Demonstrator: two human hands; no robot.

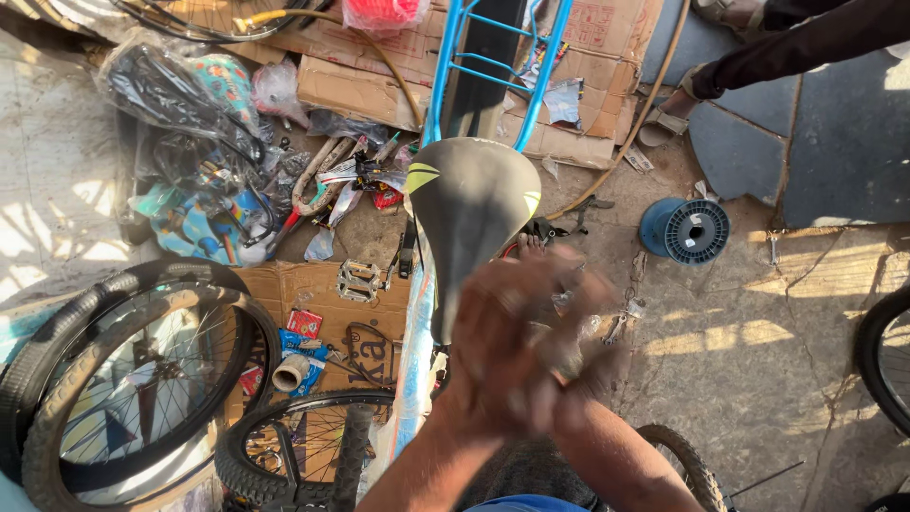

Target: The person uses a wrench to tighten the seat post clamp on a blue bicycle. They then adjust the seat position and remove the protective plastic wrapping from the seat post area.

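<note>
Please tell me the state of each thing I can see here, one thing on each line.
left hand, pressed against the right hand, blurred
right hand, against the left, blurred; a hold cannot be told
bicycle saddle, mounted, black, nobody on it
blue frame, wrapped partly in plastic film
loose wheel, lying flat, tyre fitted
pedal, detached, lying on cardboard
blue spool, on its side, looks bare

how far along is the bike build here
Done: the black saddle sits on the blue frame. In hand: the left hand and right hand are pressed together beside it, blurred; a held part can't be made out. Left: the wheels and a silver pedal lie loose on the ground.
</note>
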